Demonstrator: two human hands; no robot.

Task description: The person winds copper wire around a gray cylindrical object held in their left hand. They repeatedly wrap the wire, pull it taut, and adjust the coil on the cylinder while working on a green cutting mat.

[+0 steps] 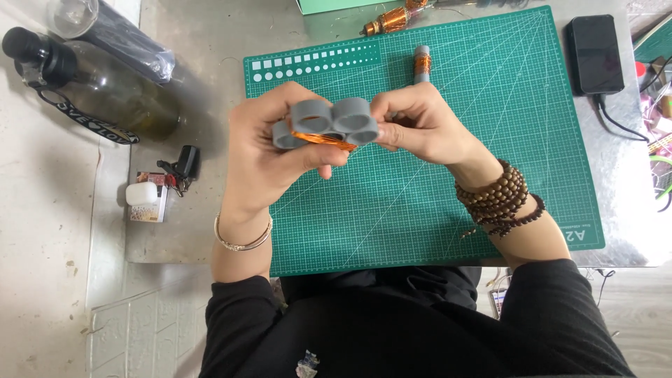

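Both my hands close on the grey ring cluster point(329, 123) above the green cutting mat point(490, 140): left hand point(269, 150) cradles it, right hand point(420, 126) pinches its edge. Copper wire point(323, 140) crosses only its lower part (most rings look bare).

A single head-worn camera looks almost straight down from above the person's chest, close over the bench point(210, 42). The view faces away from the body: the dark sleeves and lap fill the bottom edge, the green cutting mat point(448, 196) sits centre frame, and the bench's far side meets the top edge.
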